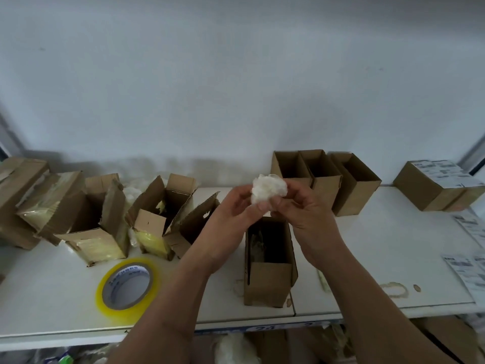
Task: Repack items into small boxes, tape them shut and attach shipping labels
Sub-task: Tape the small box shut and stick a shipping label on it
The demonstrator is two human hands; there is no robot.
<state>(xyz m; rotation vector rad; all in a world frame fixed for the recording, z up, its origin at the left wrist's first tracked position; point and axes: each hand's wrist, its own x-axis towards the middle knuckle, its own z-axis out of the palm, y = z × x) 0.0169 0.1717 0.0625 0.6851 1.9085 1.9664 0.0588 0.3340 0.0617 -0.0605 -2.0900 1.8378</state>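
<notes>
Your forearms come in from the bottom edge, and both hands meet above the open small box (269,261) standing upright on the tabletop (367,258), just in front of you. Left hand (231,208) and right hand (299,203) together cradle a crumpled white wad (269,190) (plastic wrap or a wrapped item, hard to say which), held right over the box mouth, so by my reading it goes straight down inside next.

Grip check: left fingers curl around the wad's near side, thumb pressing on it; right fingertips pinch its far right edge. Both hands are closed on it, narrow, nothing slack.

Beside your left arm the yellow tape roll (128,286) lies flat, close at hand for sealing. Torn-open old boxes (105,227) crowd the left, yellow packets showing inside. Three empty boxes (325,177) wait at the back, mouths up. Far right, a sealed box (433,185) wears its label, and loose shipping labels (469,269) lie at the edge.
</notes>
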